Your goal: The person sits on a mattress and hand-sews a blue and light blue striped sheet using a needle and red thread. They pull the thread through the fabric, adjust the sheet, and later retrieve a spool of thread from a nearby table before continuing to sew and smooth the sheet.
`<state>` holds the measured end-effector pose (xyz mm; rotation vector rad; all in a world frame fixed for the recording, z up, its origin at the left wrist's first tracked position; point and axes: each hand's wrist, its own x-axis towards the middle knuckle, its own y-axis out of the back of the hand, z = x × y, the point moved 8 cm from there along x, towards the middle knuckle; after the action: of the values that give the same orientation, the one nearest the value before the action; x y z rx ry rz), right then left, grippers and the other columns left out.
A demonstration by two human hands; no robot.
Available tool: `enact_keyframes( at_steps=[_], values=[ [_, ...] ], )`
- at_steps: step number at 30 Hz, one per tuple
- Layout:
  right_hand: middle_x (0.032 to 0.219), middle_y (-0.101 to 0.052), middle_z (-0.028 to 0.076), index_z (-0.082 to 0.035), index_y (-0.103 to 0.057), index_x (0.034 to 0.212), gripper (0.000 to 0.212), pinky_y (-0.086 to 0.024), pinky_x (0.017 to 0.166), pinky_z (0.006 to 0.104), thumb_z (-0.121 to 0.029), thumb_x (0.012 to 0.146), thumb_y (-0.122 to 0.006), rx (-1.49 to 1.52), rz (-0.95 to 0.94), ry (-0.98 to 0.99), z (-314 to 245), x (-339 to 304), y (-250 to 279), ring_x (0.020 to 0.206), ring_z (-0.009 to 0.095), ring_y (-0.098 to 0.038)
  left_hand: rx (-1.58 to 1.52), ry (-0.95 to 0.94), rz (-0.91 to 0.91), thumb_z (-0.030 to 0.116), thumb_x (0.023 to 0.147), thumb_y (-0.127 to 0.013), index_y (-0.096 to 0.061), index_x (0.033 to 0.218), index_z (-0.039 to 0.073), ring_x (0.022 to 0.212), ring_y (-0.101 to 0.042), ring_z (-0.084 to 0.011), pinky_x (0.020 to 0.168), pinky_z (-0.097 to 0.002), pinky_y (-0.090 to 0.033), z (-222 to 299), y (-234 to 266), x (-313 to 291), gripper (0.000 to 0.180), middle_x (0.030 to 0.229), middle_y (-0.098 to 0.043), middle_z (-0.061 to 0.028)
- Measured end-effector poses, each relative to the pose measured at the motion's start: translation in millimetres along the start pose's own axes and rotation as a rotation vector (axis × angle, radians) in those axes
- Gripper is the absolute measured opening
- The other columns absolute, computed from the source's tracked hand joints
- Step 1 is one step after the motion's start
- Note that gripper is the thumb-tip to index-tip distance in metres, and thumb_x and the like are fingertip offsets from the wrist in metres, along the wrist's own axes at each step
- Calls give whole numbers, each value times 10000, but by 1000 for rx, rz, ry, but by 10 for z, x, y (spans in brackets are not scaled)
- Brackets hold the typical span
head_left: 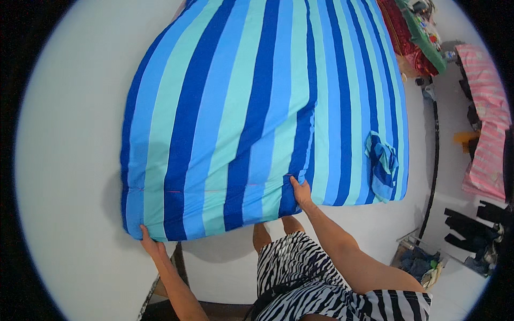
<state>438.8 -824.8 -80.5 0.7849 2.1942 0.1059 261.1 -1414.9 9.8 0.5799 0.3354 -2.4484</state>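
A thick quilt [214, 160] striped in dark blue, light blue and mint covers the left and middle of the bed. Beside it, on the right, lies a bedsheet [334, 134] with matching stripes. My left hand [151, 243] grips the quilt's near left corner, thumb on top and the other fingers hidden beneath. At the near right corner, my right hand [301, 193] holds the quilt's edge, its fingers partly tucked under the fabric. The quilt's near edge looks slightly raised between my hands, with creases running across it. A crumpled cloth [383, 168] in the same stripes rests on the sheet's right side.
A pale wall [69, 144] stands along the left. At the far right are a green-covered surface [423, 40] with small items and a pink striped cloth [484, 117]. Dark clothes [466, 230] hang at the right, near a basket [420, 262] of clothing.
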Motion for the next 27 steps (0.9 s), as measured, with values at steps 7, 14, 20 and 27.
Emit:
enact_keyframes(
  at_steps=[7, 14, 20, 27],
  values=[
    [1002, -600, 246, 32, -571, 1050, 574, -432, 816, 388, -497, 875, -432, -408, -148, -56, 489, -31, 222, 958, 360, -569, 5, 194, -13, 217, 891, -538, -382, 1276, 17, 1021, -520, -297, 832, -408, -477, -864, 370, 409, 461, 1218, -486, -123],
    [807, -608, 230, 32, -579, 947, 319, -465, 715, 460, -247, 810, -508, -1255, -421, -31, 1520, -46, 469, 814, 363, -601, 506, -5, 212, 280, 883, -532, -302, 1344, 91, 1148, -411, -328, 906, -484, -393, -593, 355, 516, 549, 1324, -362, -171],
    [1252, -422, 229, -127, -441, 1257, 567, -342, 940, 467, -127, 716, -612, -633, 329, 779, -1719, 63, 192, 1120, 415, -412, 1561, -975, -122, 375, 898, -449, -271, 1386, 151, 1312, -181, -381, 1004, -570, -172, -131, -1878, -619, 566, 1441, -168, -182],
    [1437, -224, 116, -228, -354, 1344, 561, -148, 1014, 610, -440, 839, -475, -1069, -38, 978, -881, -198, -659, 1319, 348, -190, 1815, -942, -700, 419, 884, -444, -199, 1411, 198, 1329, -16, -432, 901, -738, -136, -1883, -2403, -1438, 621, 1473, -3, -154]
  ],
)
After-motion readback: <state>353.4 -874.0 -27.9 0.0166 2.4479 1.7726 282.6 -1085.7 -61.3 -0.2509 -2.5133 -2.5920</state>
